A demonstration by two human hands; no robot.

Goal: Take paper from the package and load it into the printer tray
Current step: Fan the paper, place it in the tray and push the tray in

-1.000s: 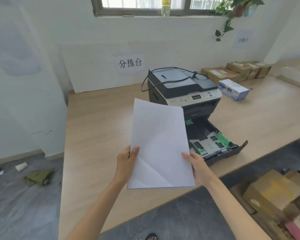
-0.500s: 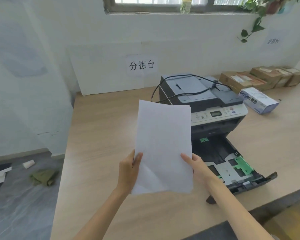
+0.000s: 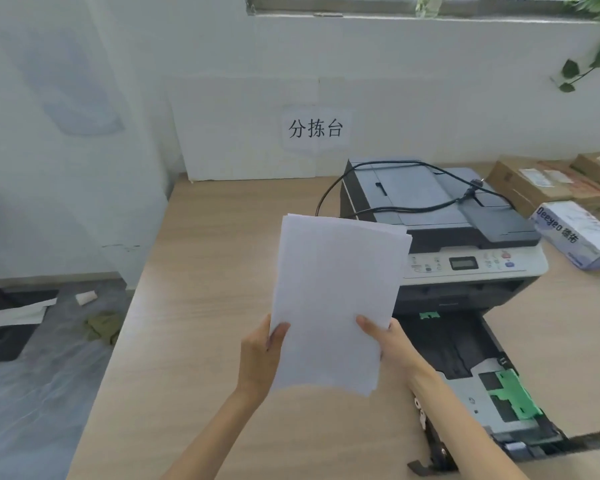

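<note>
The left hand (image 3: 258,358) is closed on the left edge of the paper (image 3: 333,299), thumb on the front, and the right hand (image 3: 390,344) pinches the right edge in the same way. The thin stack stands almost upright above the desk (image 3: 201,341), just left of the printer (image 3: 444,244). I judge it light and floppy; the sheets can slide apart, as the uneven top edges suggest, so holding both long sides low is sensible. The tray (image 3: 465,362), pulled out in front of the printer, looks empty.
</note>
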